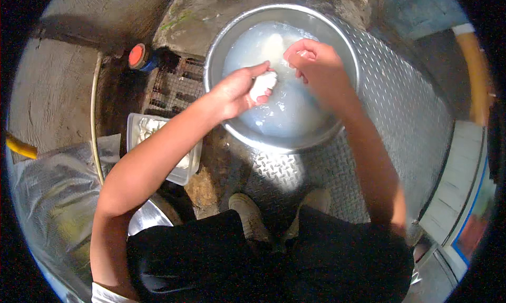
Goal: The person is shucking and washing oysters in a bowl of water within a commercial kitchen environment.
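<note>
My left hand [237, 87] holds a soft white lump [264, 85] in its curled fingers, over a round metal basin [281, 149]. Cloudy water [272, 123] fills part of the basin. Another pale piece [273, 45] shows in the water beyond my hands. On the right, my right hand [316, 60] hovers above the water with its fingers bent inward. Its fingertips are partly hidden, so I cannot tell whether they pinch something. A gap separates the two hands.
A clear plastic container [182, 178] with white pieces stands left of the basin, partly behind my left forearm. Beyond it are a floor grate [176, 87] and an orange-topped object [137, 56]. A pale hose [95, 117] runs at left. Diamond-plate metal [399, 89] covers the floor at right.
</note>
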`<action>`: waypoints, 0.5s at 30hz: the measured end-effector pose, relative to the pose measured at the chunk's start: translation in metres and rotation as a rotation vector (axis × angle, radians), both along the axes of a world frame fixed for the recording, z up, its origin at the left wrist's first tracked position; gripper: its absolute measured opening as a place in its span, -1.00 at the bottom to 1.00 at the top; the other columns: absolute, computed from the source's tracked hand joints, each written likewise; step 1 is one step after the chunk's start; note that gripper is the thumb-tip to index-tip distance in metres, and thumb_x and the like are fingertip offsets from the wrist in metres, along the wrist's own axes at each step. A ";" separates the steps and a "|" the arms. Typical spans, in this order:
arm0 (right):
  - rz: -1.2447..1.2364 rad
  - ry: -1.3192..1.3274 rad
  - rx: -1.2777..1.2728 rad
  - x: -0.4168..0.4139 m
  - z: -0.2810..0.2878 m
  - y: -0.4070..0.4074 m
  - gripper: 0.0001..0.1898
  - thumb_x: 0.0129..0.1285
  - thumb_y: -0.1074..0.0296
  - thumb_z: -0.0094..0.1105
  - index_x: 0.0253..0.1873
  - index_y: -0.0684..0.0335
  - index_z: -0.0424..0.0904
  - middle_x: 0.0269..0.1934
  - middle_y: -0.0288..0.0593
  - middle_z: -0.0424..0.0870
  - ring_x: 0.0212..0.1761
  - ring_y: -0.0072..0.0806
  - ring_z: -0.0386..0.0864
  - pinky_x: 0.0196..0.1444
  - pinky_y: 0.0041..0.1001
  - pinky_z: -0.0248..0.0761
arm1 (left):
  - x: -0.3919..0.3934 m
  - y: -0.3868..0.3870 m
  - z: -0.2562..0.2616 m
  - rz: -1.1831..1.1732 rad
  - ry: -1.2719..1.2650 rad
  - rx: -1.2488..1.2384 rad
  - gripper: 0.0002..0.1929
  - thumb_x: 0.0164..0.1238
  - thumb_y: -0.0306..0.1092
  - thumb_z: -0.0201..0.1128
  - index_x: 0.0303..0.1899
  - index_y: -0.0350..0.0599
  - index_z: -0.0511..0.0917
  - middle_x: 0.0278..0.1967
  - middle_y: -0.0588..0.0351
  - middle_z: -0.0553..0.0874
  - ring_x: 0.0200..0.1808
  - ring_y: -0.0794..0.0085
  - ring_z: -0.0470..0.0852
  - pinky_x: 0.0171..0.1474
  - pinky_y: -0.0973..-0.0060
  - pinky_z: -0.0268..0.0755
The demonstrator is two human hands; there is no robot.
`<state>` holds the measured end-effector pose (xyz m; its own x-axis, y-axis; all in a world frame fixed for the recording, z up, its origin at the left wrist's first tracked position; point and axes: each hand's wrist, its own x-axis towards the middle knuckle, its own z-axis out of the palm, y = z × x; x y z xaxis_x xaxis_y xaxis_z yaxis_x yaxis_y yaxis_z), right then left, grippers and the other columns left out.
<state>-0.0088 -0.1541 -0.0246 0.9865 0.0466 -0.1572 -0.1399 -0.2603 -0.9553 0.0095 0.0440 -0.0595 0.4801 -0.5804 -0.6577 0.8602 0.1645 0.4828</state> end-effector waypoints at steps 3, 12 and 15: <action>0.163 -0.186 -0.406 0.014 -0.067 -0.019 -0.77 0.16 0.24 0.22 -0.35 0.33 0.62 -0.43 0.07 0.67 -0.38 0.01 0.64 -0.21 -0.18 0.51 | 0.014 0.009 0.026 0.097 -0.050 0.061 -0.77 0.49 -0.19 0.10 -0.10 -0.15 0.53 -0.33 0.13 0.63 -0.46 0.49 0.55 -0.50 0.58 0.41; 0.209 0.297 -0.528 0.002 -0.111 0.069 -0.53 0.17 0.08 0.27 -0.19 0.54 0.63 -0.27 0.35 0.64 -0.14 0.18 0.64 -0.01 -0.12 0.48 | 0.038 0.059 0.068 0.210 -0.216 0.027 -0.80 0.47 -0.25 0.11 -0.18 -0.21 0.48 -0.40 0.11 0.56 -0.46 0.50 0.47 -0.43 0.57 0.35; -0.241 0.529 -0.168 0.002 -0.131 0.094 -0.50 0.18 0.08 0.27 -0.10 0.55 0.55 -0.26 0.32 0.65 -0.15 0.06 0.65 -0.09 -0.16 0.49 | 0.034 0.060 0.072 0.275 -0.207 0.075 -0.81 0.47 -0.25 0.12 -0.20 -0.20 0.48 -0.41 0.13 0.55 -0.46 0.49 0.46 -0.43 0.57 0.34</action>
<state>-0.0064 -0.0598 -0.1560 0.7522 -0.2366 -0.6150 -0.6585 -0.3034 -0.6887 0.0431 0.1045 0.0123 0.7393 -0.3645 -0.5662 0.6714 0.3336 0.6618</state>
